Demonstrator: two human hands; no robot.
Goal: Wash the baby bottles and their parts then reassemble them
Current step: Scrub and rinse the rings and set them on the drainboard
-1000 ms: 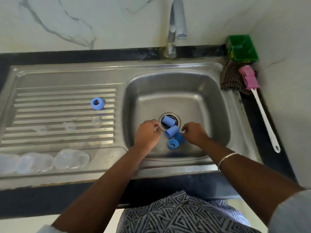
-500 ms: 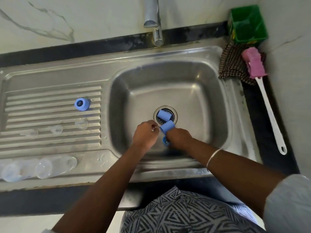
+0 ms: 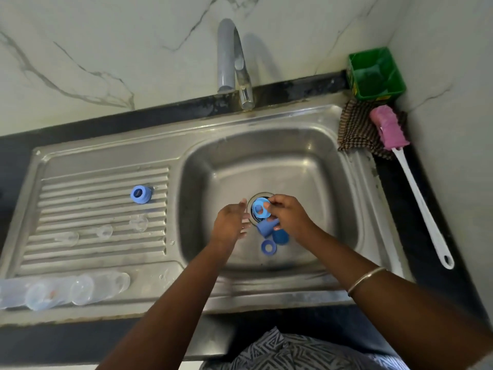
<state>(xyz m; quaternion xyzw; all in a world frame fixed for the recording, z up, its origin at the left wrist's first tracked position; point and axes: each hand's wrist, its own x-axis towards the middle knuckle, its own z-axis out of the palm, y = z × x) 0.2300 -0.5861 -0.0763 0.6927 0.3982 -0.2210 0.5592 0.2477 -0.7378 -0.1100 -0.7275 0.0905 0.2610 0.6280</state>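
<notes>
Three blue parts [image 3: 269, 233] lie unwashed in the sink [image 3: 314, 145]; right hand [image 3: 289, 216] pinches a ring [image 3: 261, 208], left hand [image 3: 230, 222] fingers loose (empty); bottles [image 3: 61, 288] and teats [image 3: 104, 231] await reassembly.

Green tub [image 3: 376, 73] at tabletop's back right corner; checked cloth [image 3: 354, 129] beside it (under pink-headed brush [image 3: 408, 172]).

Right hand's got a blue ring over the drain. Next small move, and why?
Probably carry the blue ring left to the ribbed drainboard and set it beside the blue collar already there. The right hand pinches it above the drain, the tap shows no water running, and the left hand is open and free.
</notes>
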